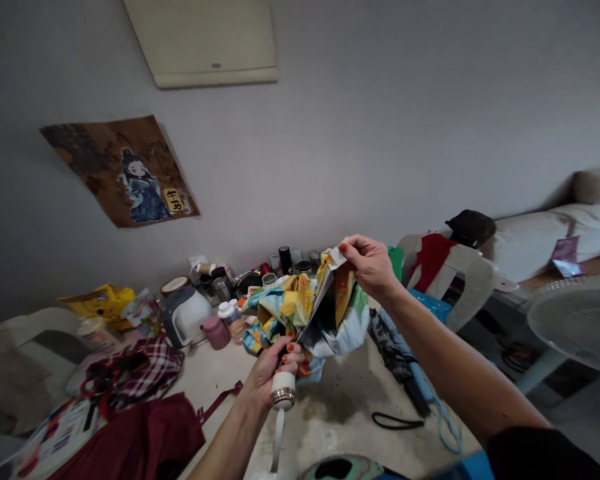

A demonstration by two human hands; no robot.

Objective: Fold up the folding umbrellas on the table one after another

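A colourful folding umbrella [300,300], its yellow, blue and white canopy loose and bunched, is held up over the table. My left hand [275,367] is closed around its white handle, which has a metallic ring and a pale wrist strap hanging down. With thumb and fingers pinched, my right hand [367,263] grips the canopy's edge near a whitish tab at the top. Beside it on the table lie a dark patterned folded umbrella [393,353] with a black strap and a light blue folded umbrella [420,383] with a blue cord.
Bottles, jars and a pink cup [215,332] crowd the table's back. A grey-white appliance [185,317], plaid cloth [155,373] and maroon fabric [145,440] are at left. White chairs flank the table; a fan [580,327] stands at right.
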